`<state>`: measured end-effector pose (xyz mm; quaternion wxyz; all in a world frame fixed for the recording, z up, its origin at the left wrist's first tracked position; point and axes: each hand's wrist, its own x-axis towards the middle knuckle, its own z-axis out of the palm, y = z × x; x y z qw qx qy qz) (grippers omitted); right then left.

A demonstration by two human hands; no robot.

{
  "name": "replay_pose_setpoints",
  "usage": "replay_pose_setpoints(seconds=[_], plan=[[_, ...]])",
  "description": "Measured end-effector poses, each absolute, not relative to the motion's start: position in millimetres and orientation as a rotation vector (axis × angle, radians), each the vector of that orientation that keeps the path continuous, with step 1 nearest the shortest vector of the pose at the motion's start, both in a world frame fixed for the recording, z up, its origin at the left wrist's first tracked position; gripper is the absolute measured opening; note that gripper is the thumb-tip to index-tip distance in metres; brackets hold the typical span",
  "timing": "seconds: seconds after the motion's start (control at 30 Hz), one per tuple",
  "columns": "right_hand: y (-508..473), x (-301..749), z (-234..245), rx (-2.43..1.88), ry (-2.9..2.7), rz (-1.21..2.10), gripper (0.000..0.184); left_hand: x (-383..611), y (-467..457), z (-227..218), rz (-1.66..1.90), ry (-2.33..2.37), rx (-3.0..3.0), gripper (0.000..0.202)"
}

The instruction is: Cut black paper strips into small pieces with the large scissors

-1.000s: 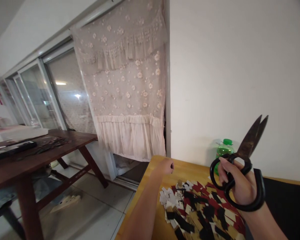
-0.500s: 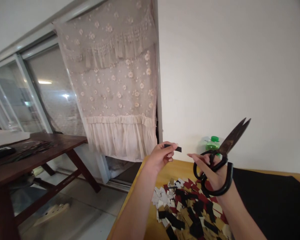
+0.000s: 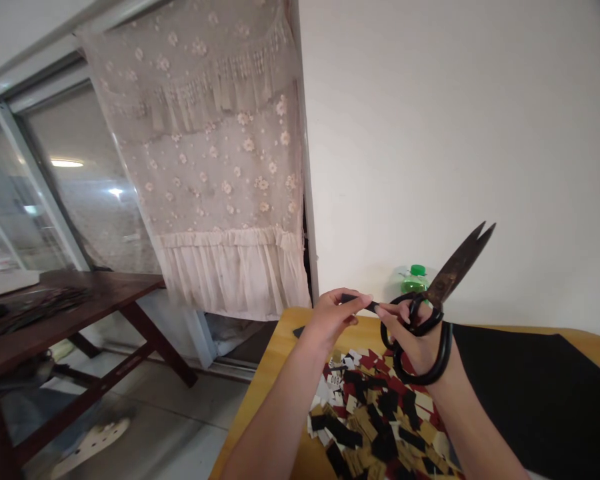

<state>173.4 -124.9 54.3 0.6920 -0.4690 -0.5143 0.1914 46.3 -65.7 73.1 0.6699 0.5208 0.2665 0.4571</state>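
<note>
My left hand pinches a small black strip between thumb and fingers, above the far side of the yellow table. At the strip's right end, the thumb and fingertip of my right hand meet it. Black-handled scissors hang on that same right hand, their dark, worn blades pointing up and to the right, slightly apart. Below both hands lies a pile of small cut pieces in black, red, tan and white.
A large black sheet covers the right of the yellow table. Behind my right hand, against the wall, stands a green-capped bottle. To the left are a dark wooden table and a foot in a pale clog.
My hands have come together, and my right fingertips now touch the black strip's right end. The view has shifted slightly to the right.
</note>
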Motion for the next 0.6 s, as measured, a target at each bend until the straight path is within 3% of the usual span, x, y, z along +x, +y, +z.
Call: replay_pose_setpoints(seconds=[0.17, 0.3, 0.6], plan=[[-122.3, 177.4, 52.5, -1.033, -1.100, 0.479, 0.043, 32.4, -68.2, 80.2, 1.127, 0.641, 1.658, 0.031], [-123.5, 179.3, 51.4, -0.947, -0.993, 0.627, 0.045, 6.2, -69.6, 94.5, 1.035, 0.646, 2.175, 0.044], [-130.4, 175.5, 62.0, -0.924, -1.043, 0.757, 0.047, -4.3, -70.2, 102.5, 1.014, 0.599, 2.326, 0.023]])
